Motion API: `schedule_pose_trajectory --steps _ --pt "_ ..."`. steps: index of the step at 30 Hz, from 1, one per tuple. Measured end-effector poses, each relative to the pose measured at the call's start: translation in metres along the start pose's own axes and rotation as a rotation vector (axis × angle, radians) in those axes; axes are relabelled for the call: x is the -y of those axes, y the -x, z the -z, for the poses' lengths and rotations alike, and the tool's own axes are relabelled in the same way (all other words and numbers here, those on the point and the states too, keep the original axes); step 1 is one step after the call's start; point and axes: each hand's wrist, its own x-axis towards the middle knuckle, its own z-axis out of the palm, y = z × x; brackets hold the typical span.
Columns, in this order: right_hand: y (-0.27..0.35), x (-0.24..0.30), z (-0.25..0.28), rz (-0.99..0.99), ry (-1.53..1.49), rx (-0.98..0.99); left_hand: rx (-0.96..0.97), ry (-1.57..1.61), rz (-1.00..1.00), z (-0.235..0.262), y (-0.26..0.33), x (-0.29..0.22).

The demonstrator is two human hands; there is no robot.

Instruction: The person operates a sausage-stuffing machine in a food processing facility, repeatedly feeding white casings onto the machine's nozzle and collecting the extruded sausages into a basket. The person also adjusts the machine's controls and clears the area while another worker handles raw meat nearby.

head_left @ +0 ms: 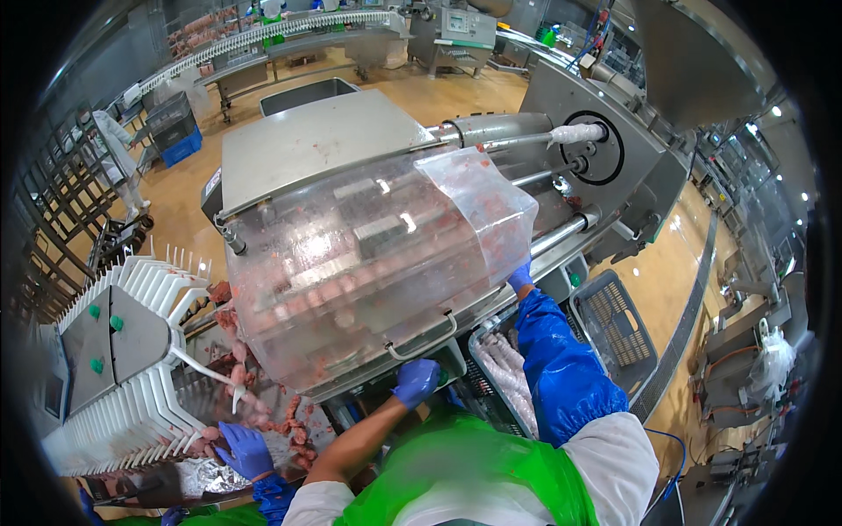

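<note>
Head view: we see both gloved hands at the clear cover [368, 254] of a sausage machine.
R hand [521, 277]: on the cover's right edge; fingers hidden, so we can't tell if they clamp it.
L hand [417, 382]: curled just below the handle [421, 345], not on it; we can't tell if it grips anything.
Cover: down over the machine, smeared pink inside.
Done so far, we judge: pale links [511, 379] already lie in the crate [481, 337] under the R arm.
Left, we judge: loose meat [294, 431] by the white rack [140, 403], where another gloved hand [246, 449] works; grey basket [614, 326] holds nothing.
</note>
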Motion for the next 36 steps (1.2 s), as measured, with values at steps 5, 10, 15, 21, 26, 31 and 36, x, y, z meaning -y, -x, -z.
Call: schedule_pose_trajectory --steps 5,10,15,21,26,31,36 --pt "-0.004 -0.016 0.000 0.163 1.088 0.163 -0.126 0.022 -0.026 -0.018 0.002 0.010" --pt "-0.003 -0.042 0.005 0.320 0.994 0.033 -0.083 -0.007 0.046 -0.017 0.003 0.003" --pt "-0.006 -0.010 0.005 0.239 0.838 0.084 -0.024 -0.066 0.084 -0.013 0.003 -0.002" --pt "-0.009 0.008 0.008 0.193 0.757 0.120 0.078 -0.085 0.037 0.002 -0.001 -0.002" --pt "-0.021 0.018 0.008 0.140 0.596 0.149 0.092 0.017 0.055 -0.006 -0.002 0.012" --pt "-0.042 0.019 0.003 0.040 0.160 0.189 0.036 -0.014 0.060 0.000 0.000 0.004" --pt "-0.053 0.034 -0.004 -0.014 -0.254 0.373 0.118 0.032 0.174 0.018 0.000 -0.012"
